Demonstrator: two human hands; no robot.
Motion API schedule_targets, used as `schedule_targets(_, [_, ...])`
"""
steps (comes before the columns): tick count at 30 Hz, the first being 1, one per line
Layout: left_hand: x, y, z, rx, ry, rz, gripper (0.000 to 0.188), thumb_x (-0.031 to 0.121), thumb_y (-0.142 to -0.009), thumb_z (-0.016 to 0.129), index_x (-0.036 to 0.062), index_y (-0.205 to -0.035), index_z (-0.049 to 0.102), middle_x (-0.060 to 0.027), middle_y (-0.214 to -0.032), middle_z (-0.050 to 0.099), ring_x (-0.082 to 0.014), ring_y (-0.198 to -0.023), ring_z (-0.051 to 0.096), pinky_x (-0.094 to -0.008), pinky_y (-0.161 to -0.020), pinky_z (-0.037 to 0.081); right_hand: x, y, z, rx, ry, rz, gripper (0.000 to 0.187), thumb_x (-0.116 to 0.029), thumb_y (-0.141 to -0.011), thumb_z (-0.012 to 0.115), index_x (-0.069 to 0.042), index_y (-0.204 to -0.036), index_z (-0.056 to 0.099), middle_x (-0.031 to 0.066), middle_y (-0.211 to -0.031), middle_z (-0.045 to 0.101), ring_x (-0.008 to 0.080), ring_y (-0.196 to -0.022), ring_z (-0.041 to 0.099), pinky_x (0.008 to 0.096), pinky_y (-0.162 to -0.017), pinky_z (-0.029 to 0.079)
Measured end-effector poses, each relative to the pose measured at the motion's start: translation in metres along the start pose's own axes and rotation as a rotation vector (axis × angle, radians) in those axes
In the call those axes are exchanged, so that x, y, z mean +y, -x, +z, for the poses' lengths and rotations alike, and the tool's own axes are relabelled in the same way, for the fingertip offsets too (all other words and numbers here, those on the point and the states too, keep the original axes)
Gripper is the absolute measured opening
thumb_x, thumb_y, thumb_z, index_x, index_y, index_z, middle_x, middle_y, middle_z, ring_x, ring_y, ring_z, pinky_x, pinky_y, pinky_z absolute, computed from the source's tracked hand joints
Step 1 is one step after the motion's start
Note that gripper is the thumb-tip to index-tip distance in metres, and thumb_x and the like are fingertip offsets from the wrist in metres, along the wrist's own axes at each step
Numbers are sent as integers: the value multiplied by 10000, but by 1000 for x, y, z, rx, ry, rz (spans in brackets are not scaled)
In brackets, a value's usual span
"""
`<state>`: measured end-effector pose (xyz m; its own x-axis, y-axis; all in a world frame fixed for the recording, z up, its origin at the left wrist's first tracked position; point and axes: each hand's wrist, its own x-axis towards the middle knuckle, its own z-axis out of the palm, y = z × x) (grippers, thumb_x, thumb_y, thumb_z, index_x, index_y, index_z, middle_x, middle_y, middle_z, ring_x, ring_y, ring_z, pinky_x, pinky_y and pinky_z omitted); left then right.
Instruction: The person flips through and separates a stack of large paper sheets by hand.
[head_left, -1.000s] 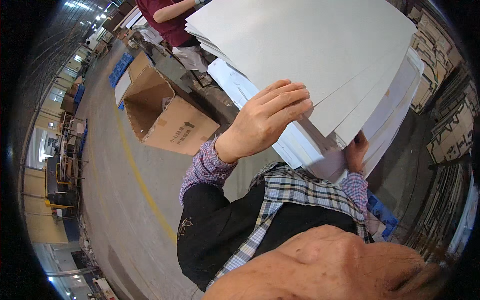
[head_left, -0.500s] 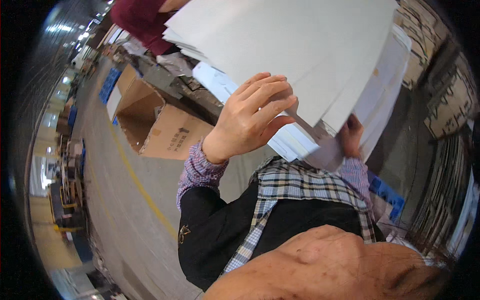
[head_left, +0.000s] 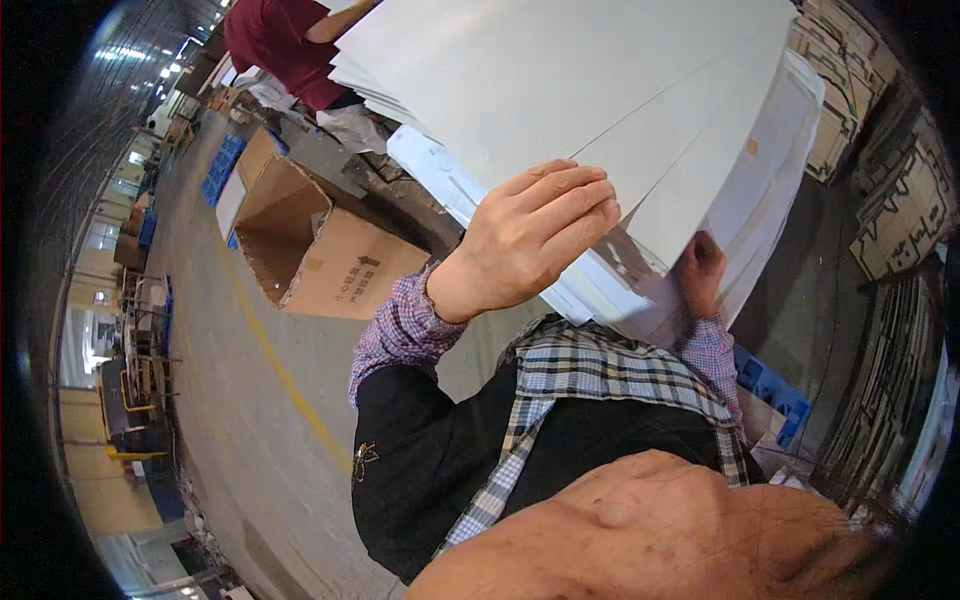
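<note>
Large white sheets (head_left: 560, 80), card or paper, lie in a stack before me, their left edges fanned out unevenly. My left hand (head_left: 530, 240) is at the near edge of the top sheets, its fingers together and bent over that edge; its thumb is hidden. At the near right corner, my right hand (head_left: 703, 278) has its fingers curled in close beside the sheets; what they pinch is hidden. Between both hands the sheet corner bends down, partly blurred. Beneath lie more white printed sheets (head_left: 770, 190), jutting out to the right and at the near left.
An open cardboard box (head_left: 350, 265) stands on the floor to the left, near a yellow floor line (head_left: 285, 375). Beyond the stack, a person in a dark red top (head_left: 275, 45) works. Blue pallets (head_left: 770, 390), wooden boards (head_left: 905, 215) and stacked panels (head_left: 875, 390) are to the right.
My left hand has moved slightly right and down onto the sheet edge, its fingers drawing together and its thumb going out of sight. My right hand stays near the corner. The other person's arm shows more.
</note>
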<state>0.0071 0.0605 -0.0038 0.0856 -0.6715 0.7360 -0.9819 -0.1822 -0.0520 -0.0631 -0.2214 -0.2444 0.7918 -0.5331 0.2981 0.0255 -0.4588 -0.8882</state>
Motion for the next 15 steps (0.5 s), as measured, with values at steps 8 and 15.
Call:
schedule_targets(8, [11,-6,-8,-41,52,-23,275,50,-799,762,-1,-1067,729,-160,-1151,697,-340,-1132,697,-482,-1007,583,11,1,1,4,-115,-43,254,-131,-1078,618,80,-944,663,61,-802,658,106,-766,573,286,-688,484])
schedule_targets(15, [20,4,18,95,119,-55,276,62,-814,813,6,-1067,717,-161,-1140,684,-354,-1123,699,-486,-986,589,24,-1,3,-45,-215,-77,223,-103,-1080,590,79,-979,668,75,-851,697,122,-793,596,301,-715,499])
